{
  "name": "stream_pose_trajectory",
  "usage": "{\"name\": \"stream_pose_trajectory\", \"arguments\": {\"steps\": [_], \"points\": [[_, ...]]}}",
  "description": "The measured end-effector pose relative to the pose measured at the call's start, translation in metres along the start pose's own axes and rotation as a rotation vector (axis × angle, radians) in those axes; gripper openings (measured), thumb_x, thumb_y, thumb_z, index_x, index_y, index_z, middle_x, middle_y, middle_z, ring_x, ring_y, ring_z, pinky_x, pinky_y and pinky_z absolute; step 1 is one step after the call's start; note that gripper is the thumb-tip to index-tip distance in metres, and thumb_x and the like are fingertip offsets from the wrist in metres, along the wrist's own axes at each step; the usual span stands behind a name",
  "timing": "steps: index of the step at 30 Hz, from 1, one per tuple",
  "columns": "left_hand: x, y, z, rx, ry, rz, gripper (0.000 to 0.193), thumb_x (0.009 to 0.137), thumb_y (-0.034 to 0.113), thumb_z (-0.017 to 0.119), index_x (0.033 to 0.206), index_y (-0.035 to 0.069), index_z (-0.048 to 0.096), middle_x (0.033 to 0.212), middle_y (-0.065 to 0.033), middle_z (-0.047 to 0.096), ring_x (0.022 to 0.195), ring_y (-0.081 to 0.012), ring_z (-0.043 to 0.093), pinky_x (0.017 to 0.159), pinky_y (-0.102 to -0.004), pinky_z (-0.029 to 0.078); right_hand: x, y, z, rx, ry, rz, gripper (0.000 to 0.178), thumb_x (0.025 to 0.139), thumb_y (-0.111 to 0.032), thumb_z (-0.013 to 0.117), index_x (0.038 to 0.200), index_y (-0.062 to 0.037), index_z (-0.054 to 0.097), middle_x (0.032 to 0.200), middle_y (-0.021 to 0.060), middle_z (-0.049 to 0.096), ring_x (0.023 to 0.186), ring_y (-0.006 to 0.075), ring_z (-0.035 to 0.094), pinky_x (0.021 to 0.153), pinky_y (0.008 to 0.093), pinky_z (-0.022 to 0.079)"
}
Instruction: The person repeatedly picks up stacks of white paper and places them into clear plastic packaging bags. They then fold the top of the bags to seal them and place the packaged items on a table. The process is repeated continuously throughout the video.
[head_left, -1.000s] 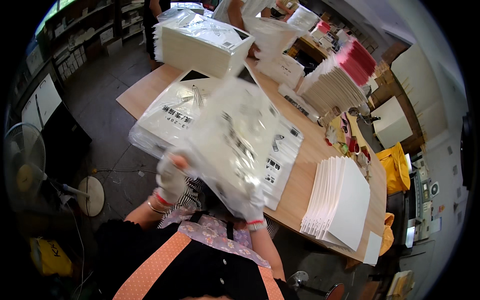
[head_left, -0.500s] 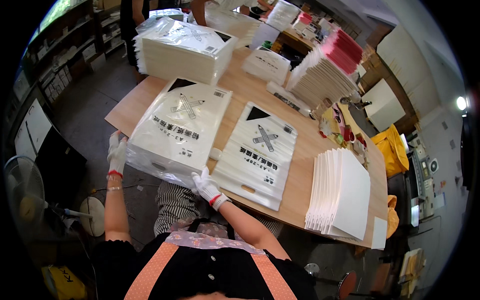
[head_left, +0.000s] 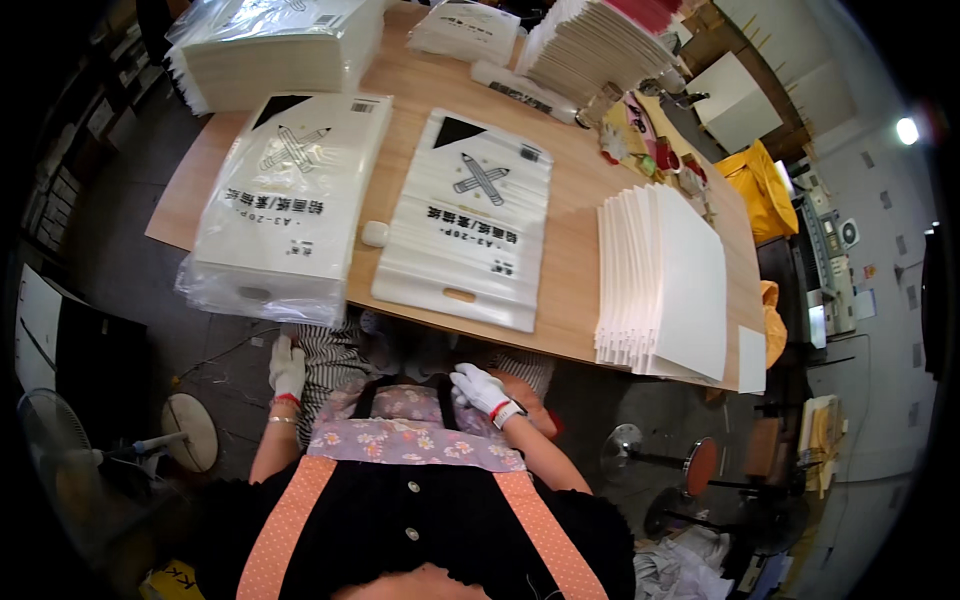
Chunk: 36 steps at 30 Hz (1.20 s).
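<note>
Head view: my gloved left hand (head_left: 287,368) hangs below the table edge, just beside the striped trousers (head_left: 330,362). Its fingers are extended and the grip is released. My gloved right hand (head_left: 478,387) is at the lap, near the dark strap of the floral apron (head_left: 415,445). Its fingers are partly bent and the palm is hidden; I cannot tell whether that grip is closed.

The thick pencil-printed plastic packet (head_left: 290,185) lies at the left of the wooden table (head_left: 575,200), its clear lower end overhanging the near edge. The thin pencil-printed plastic bag (head_left: 468,225) lies flat to its right, handle cutout toward me. A small white block (head_left: 375,234) sits between them. The fanned stack of white sheets (head_left: 660,285) lies farther right. A tall plastic-covered stack (head_left: 275,68) stands behind the thick packet.
</note>
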<state>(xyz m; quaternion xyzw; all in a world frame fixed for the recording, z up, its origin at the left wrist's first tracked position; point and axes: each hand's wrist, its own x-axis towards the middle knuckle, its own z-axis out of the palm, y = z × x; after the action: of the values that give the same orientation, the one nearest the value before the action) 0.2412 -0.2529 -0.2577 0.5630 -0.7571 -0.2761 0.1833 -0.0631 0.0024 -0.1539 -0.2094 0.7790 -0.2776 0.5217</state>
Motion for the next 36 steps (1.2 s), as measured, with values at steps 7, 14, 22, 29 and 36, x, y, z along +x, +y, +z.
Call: {"name": "stream_pose_trajectory", "arguments": {"steps": [7,14,22,29,36], "points": [[0.085,0.061,0.002,0.451,-0.16,-0.138,0.042,0.087,0.034,0.044,0.121,0.011,0.052,0.123,-0.0172,0.053,0.115,-0.0346,0.048,0.093,-0.0429,0.041,-0.026,0.057,-0.099,-0.727,0.562,0.239,0.043,0.083,-0.039,0.048,0.114,-0.0095,0.056,0.114,0.0177,0.054,0.106,0.0361,0.052,0.084,0.0467,0.046],[0.082,0.077,-0.012,0.613,-0.479,0.161,0.042,0.088,0.034,0.038,0.122,0.014,0.052,0.122,-0.0163,0.054,0.112,-0.0358,0.051,0.091,-0.0442,0.043,0.012,0.117,-0.119,-0.758,0.593,0.172,0.03,0.084,-0.027,0.044,0.107,-0.0156,0.059,0.121,0.016,0.048,0.113,0.0333,0.047,0.091,0.0466,0.043],[0.021,0.104,-0.044,0.666,-0.379,0.389,0.033,0.076,0.022,0.053,0.106,0.008,0.054,0.087,-0.0194,0.063,0.075,-0.0343,0.063,0.073,-0.0485,0.048,-0.047,0.128,-0.111,-0.725,0.07,-0.131,0.028,0.087,-0.034,0.041,0.091,-0.0123,0.058,0.089,0.0122,0.061,0.086,0.0314,0.06,0.065,0.043,0.048],[-0.005,0.249,-0.008,0.092,-0.505,0.773,0.016,0.074,0.017,0.062,0.086,0.007,0.057,0.084,-0.0142,0.06,0.079,-0.0349,0.059,0.07,-0.0445,0.047,-0.044,0.097,-0.089,-0.458,0.984,-0.308,0.031,0.085,-0.032,0.057,0.106,-0.0091,0.056,0.105,0.0132,0.059,0.093,0.0308,0.057,0.079,0.0425,0.047],[0.053,0.29,0.093,0.288,-0.428,0.875,0.022,0.077,0.034,0.06,0.092,0.02,0.069,0.103,-0.0057,0.059,0.11,-0.027,0.046,0.095,-0.0395,0.036,-0.039,0.046,-0.047,-0.193,0.825,-0.627,0.022,0.086,-0.019,0.058,0.101,-0.0038,0.058,0.097,0.0147,0.061,0.089,0.0298,0.059,0.079,0.0371,0.047]]}}
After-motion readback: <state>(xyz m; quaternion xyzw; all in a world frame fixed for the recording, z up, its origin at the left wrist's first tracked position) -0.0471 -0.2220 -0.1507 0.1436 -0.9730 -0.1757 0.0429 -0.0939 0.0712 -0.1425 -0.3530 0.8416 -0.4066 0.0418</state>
